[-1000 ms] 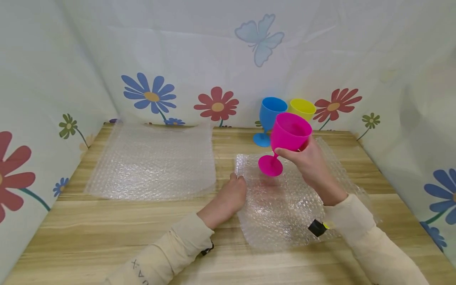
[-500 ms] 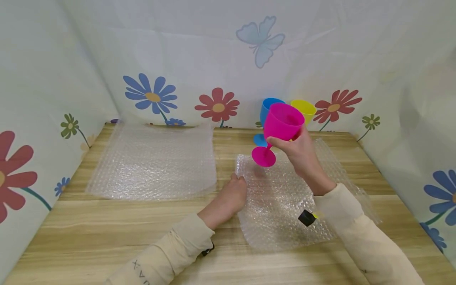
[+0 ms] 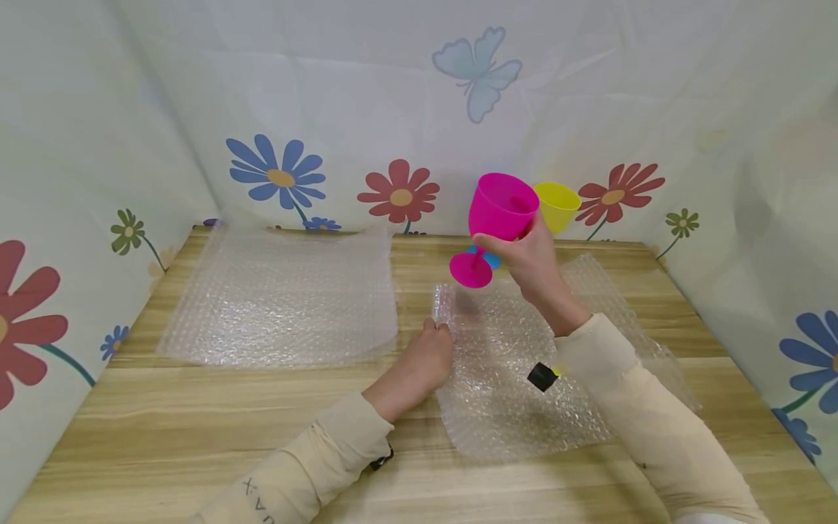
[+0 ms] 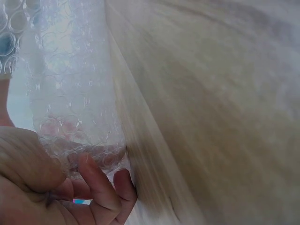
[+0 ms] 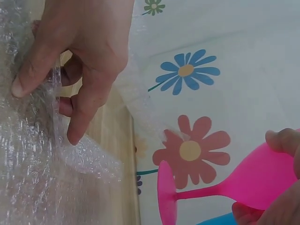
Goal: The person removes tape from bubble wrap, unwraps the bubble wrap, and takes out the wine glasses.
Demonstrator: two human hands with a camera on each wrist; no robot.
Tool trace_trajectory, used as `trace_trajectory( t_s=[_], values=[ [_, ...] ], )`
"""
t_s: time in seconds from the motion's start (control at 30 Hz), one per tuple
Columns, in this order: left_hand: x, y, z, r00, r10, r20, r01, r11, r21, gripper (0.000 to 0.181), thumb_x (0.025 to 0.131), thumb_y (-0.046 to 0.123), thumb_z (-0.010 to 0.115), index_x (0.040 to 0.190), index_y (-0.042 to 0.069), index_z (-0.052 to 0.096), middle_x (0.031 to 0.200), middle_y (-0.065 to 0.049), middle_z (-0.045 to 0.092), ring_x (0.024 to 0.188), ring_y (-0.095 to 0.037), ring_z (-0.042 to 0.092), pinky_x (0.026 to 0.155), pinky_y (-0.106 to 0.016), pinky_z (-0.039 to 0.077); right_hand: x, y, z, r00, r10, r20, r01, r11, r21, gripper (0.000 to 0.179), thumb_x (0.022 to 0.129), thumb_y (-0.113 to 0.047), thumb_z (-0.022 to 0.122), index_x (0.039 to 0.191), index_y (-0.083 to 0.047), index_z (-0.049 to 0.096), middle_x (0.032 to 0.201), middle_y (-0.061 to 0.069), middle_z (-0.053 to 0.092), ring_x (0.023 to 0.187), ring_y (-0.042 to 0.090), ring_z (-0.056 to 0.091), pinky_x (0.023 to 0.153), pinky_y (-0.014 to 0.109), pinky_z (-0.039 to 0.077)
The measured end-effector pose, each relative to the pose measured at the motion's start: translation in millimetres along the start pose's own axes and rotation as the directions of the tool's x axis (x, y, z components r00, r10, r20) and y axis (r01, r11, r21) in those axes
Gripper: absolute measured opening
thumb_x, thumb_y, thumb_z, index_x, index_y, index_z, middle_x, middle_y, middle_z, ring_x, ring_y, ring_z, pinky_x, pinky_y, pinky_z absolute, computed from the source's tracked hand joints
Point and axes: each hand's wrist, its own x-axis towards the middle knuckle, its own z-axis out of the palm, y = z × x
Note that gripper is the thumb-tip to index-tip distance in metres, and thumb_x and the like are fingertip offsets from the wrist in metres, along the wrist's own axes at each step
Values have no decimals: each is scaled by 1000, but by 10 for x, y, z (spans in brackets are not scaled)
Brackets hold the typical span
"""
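Note:
My right hand grips a pink plastic goblet by the lower bowl and holds it up over the far edge of the right-hand sheet of bubble wrap. The goblet leans slightly, its mouth upward and its round foot hanging free. With my left hand I pinch the left edge of that same sheet; in the left wrist view the thumb and fingers close on the clear film. Behind the pink goblet, only the foot of a blue goblet shows in the head view.
A yellow goblet stands at the back of the wooden table, beside my right hand. Another sheet of bubble wrap lies flat on the left. Flower-printed white cloth walls in the back and sides.
My right hand has carried the pink goblet back and to the left, so that it now covers most of the blue goblet. The left hand stays on the bubble wrap's edge.

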Motion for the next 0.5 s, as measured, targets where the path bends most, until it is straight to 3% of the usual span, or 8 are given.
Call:
trace_trajectory(
  t_s=[0.2,0.5],
  values=[
    [-10,-22,-5,1000,8,-19,-8,1000,4,13,94,-8,54,104,-13,60,95,-23,53,78,-36,63,76,-48,57,189,116,220,1000,23,-4,-23,999,-33,79,85,-13,85,149,-11,38,140,8,53,126,25,52,97,39,55],
    [-12,12,-5,1000,-30,3,30,1000,-3,17,90,-8,61,107,-12,60,100,-24,54,78,-37,63,76,-47,58,401,286,396,999,48,-1,-48,996,-78,81,87,-14,85,151,-11,35,143,8,52,129,25,50,100,42,53]
  ],
)
